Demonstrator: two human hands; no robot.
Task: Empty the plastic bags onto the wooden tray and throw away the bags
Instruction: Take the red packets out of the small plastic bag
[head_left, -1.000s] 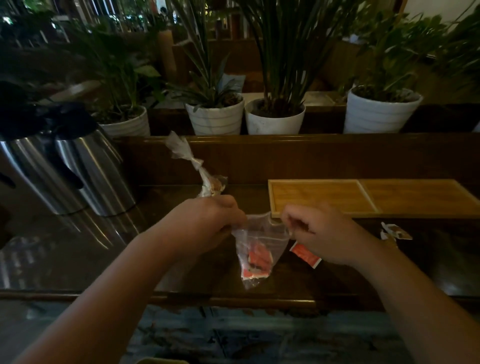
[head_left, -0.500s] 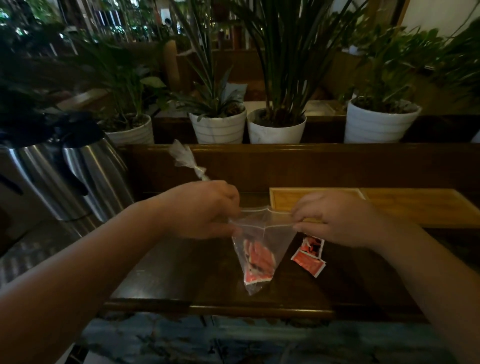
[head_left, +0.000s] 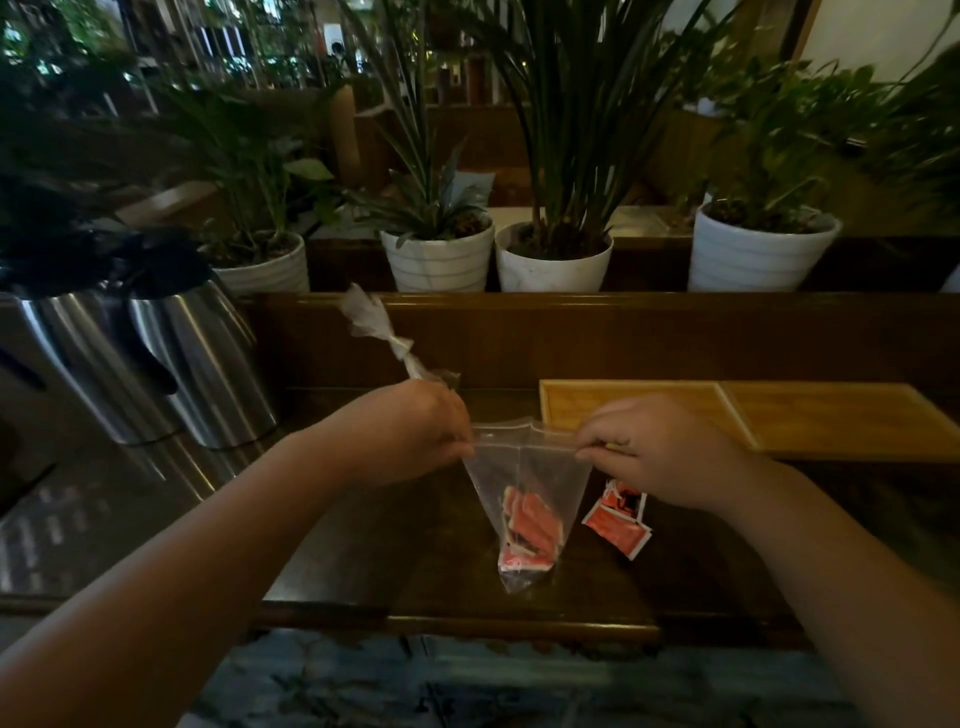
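Two hands pinch one clear plastic bag (head_left: 524, 467): our left hand (head_left: 415, 431) and right hand (head_left: 660, 449) stretch its mouth above the counter (head_left: 389, 545). Red sachets (head_left: 530, 530) sit inside; two loose sachets (head_left: 618, 519) lie beside. One knotted bag (head_left: 384, 338) stands behind, one wooden tray (head_left: 831, 421) nearby.

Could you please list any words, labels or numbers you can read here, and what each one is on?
None can be read.
Red packets in the plastic bag: print too blurred.
Loose red packets on the counter: dark markings, illegible.
Wooden tray and steel flasks: no text visible.
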